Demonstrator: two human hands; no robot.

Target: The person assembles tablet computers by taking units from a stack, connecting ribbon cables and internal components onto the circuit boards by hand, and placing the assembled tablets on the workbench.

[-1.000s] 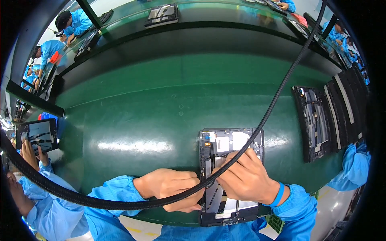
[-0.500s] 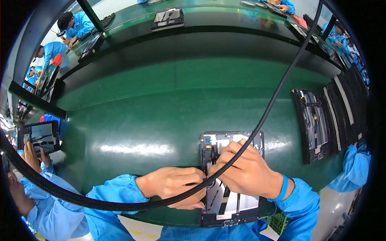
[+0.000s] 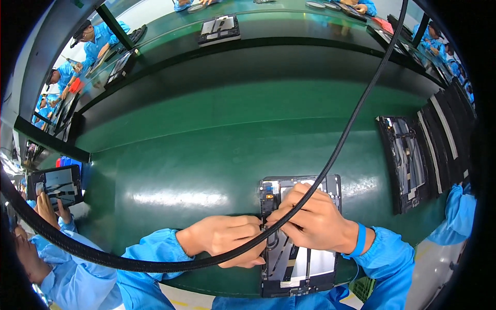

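An opened tablet (image 3: 324,268) lies on the green table close to my body, with its white and grey panels, black strips and small parts exposed. My left hand (image 3: 225,238) is closed at the tablet's left edge, thumb and curled fingers against the frame. Over the tablet's upper middle, my right hand (image 3: 315,219) is bent into a pinch. Its fingertips meet those of my left hand at the left edge. What the right fingers hold is hidden behind them and a black cable. A blue band (image 3: 360,239) circles my right wrist.
The thick black braided cable (image 3: 356,116) arcs across the view, over my hands. At the right stand black trays with opened tablets (image 3: 404,160). A co-worker at the left holds another tablet (image 3: 57,186). A raised shelf at the back bears one more device (image 3: 219,29).
The whole view has shifted slightly, so the table and shelf sit a little lower. My hands keep nearly the same place and grip at the tablet's left edge.
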